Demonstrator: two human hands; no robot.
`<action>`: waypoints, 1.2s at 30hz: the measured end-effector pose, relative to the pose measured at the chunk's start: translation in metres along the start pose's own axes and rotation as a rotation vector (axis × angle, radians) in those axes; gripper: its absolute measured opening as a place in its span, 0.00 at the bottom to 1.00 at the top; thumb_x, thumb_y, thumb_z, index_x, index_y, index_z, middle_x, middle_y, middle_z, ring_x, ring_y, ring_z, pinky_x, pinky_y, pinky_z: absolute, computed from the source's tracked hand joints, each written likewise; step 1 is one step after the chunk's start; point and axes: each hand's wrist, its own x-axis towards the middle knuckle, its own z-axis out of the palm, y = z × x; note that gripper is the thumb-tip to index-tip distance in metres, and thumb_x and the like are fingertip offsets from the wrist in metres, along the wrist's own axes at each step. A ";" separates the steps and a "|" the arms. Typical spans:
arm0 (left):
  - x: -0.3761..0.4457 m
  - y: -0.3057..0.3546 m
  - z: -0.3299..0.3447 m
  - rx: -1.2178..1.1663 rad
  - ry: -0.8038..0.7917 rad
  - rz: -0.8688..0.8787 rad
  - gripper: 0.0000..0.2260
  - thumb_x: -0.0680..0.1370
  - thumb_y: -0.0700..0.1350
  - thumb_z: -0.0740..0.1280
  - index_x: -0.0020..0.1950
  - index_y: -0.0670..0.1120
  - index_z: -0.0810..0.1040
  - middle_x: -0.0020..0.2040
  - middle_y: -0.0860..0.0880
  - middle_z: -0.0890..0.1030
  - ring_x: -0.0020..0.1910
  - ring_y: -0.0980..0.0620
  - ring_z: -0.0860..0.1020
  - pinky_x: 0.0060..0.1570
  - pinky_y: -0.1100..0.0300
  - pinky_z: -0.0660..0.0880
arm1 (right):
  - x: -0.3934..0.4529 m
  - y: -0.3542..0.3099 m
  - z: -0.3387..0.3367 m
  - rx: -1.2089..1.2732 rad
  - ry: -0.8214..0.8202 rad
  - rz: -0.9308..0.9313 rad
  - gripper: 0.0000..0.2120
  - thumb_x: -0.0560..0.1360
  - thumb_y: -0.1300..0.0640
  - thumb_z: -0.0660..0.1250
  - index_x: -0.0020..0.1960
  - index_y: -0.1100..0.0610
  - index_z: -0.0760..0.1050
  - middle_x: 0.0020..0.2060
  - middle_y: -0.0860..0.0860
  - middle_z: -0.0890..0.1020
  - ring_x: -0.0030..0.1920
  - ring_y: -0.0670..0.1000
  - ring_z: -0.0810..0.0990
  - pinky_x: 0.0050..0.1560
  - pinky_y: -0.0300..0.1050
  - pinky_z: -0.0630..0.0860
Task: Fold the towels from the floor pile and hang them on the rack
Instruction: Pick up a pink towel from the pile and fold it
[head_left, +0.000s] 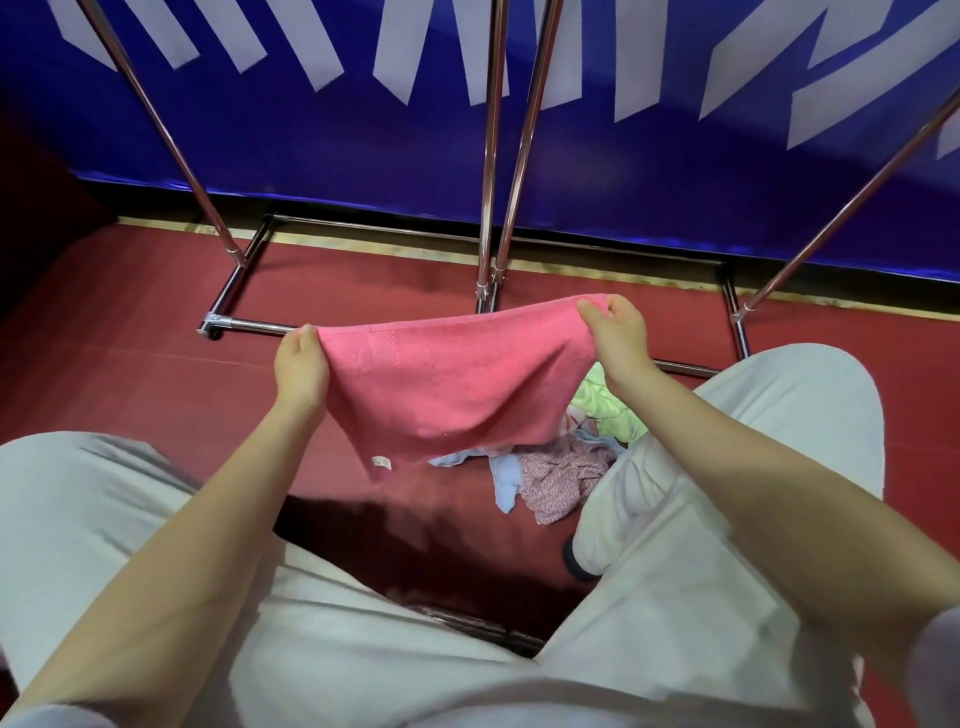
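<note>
Beyond the left hand (300, 364) and right hand (618, 338) we note a blue banner (311, 145) with white strokes, standing above a red floor (130, 332). Nearer than both hands we find pale trousers (104, 519) and, below the right hand, a dark shoe (574, 564).

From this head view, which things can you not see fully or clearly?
- Rack: its top bars are cut off by the upper edge.
- Floor pile: partly hidden behind the pink towel and the right leg.
- White label on the towel: too small to read.
</note>
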 end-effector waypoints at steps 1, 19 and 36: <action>0.001 0.002 0.001 -0.018 0.007 -0.015 0.11 0.82 0.43 0.54 0.44 0.44 0.73 0.44 0.47 0.75 0.50 0.52 0.68 0.52 0.58 0.66 | 0.000 0.001 0.000 0.010 0.004 0.013 0.13 0.76 0.59 0.65 0.36 0.54 0.64 0.33 0.49 0.66 0.34 0.46 0.63 0.33 0.39 0.61; -0.050 0.016 0.047 -0.262 -0.142 -0.249 0.12 0.81 0.44 0.57 0.39 0.48 0.73 0.34 0.53 0.70 0.30 0.57 0.67 0.26 0.64 0.64 | -0.036 0.003 0.037 0.118 -0.020 0.137 0.12 0.75 0.64 0.59 0.48 0.74 0.72 0.40 0.55 0.71 0.42 0.51 0.68 0.41 0.44 0.64; -0.097 0.046 0.088 -0.279 -0.329 -0.166 0.14 0.81 0.42 0.54 0.36 0.50 0.66 0.32 0.52 0.66 0.32 0.55 0.63 0.33 0.60 0.62 | -0.070 -0.004 0.070 0.001 -0.266 -0.149 0.05 0.77 0.60 0.63 0.43 0.53 0.70 0.33 0.53 0.73 0.32 0.49 0.72 0.36 0.45 0.70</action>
